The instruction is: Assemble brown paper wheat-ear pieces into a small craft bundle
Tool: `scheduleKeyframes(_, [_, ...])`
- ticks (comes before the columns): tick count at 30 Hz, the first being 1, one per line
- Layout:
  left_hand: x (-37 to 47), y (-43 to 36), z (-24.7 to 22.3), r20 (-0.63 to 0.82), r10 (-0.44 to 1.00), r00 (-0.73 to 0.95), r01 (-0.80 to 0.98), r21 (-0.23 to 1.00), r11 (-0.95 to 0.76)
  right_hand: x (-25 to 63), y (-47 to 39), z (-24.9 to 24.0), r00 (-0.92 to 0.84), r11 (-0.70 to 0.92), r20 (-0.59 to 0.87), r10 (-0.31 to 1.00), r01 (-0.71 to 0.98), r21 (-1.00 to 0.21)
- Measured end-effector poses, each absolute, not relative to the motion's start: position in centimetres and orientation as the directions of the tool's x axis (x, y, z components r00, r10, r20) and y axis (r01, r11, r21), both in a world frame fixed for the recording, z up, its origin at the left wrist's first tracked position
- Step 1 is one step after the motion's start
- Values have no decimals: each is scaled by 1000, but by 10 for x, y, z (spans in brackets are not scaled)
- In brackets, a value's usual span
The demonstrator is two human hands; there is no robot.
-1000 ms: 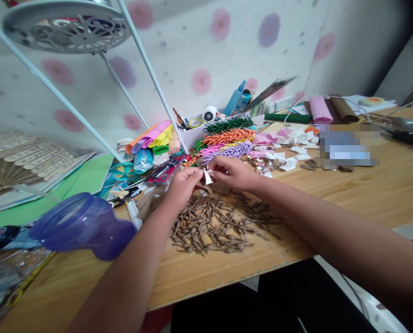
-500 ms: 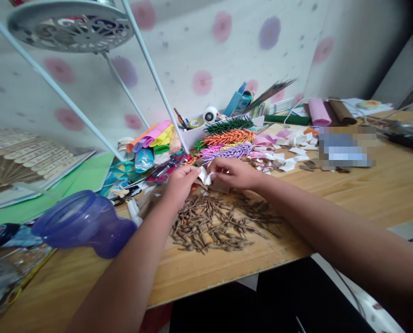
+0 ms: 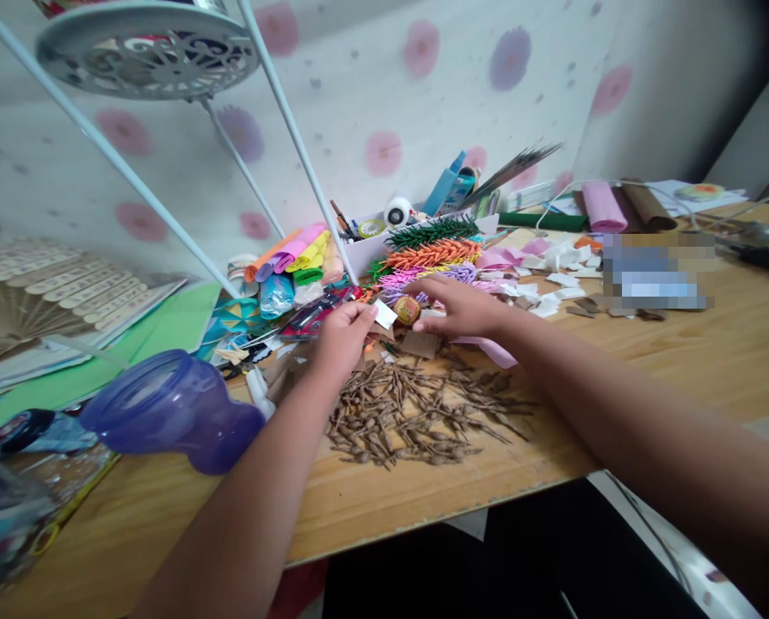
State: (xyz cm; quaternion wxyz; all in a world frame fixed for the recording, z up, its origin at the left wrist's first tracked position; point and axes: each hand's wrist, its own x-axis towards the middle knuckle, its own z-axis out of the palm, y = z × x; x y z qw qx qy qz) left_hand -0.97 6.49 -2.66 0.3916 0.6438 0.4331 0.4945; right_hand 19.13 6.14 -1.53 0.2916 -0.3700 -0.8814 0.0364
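A small white paper piece [image 3: 384, 315] is pinched between the thumb and fingers of my left hand [image 3: 347, 334]. To its right, my right hand [image 3: 455, 308] is spread with its fingers apart, beside a round yellow and red item [image 3: 407, 310]. Nothing shows in that hand. Below both hands lies a wide pile of brown twisted paper pieces [image 3: 403, 417]. A flat brown paper piece [image 3: 421, 345] rests just above the pile. Green, orange and purple fringed strands [image 3: 433, 254] lie behind my right hand.
On the left, a purple translucent jar [image 3: 171, 413] lies tilted near green sheets [image 3: 158, 331]. Rolled coloured paper [image 3: 304, 249] and a white metal stand [image 3: 145, 52] are behind. White and pink scraps [image 3: 562, 258] cover the back right, beside rolls [image 3: 604, 206].
My right hand has let go of the white paper and opened, moving slightly right. The paper now looks flatter in my left hand. The round yellow and red item and a pink strip have come into view.
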Motion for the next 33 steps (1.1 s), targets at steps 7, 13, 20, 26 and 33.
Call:
scheduleKeyframes(7, [-6, 59, -26, 221, 919, 326, 165, 944, -286, 159, 44, -15, -590, 793, 574, 567, 580, -187])
scheduleKeyframes(13, [-4, 56, -24, 194, 909, 369, 163, 949, -268, 167, 50, -16, -544, 755, 578, 608, 622, -208])
scheduleKeyframes(20, [-5, 62, -26, 286, 896, 339, 179, 916, -360, 171, 51, -13, -446, 667, 552, 704, 682, -299])
scheduleKeyframes(26, [-3, 62, -26, 295, 904, 311, 159, 921, -355, 173, 56, -18, -320, 607, 584, 746, 687, -399])
scheduleKeyframes(33, [-9, 67, -29, 311, 906, 287, 305, 867, -394, 172, 59, -17, -408, 747, 651, 640, 528, -403])
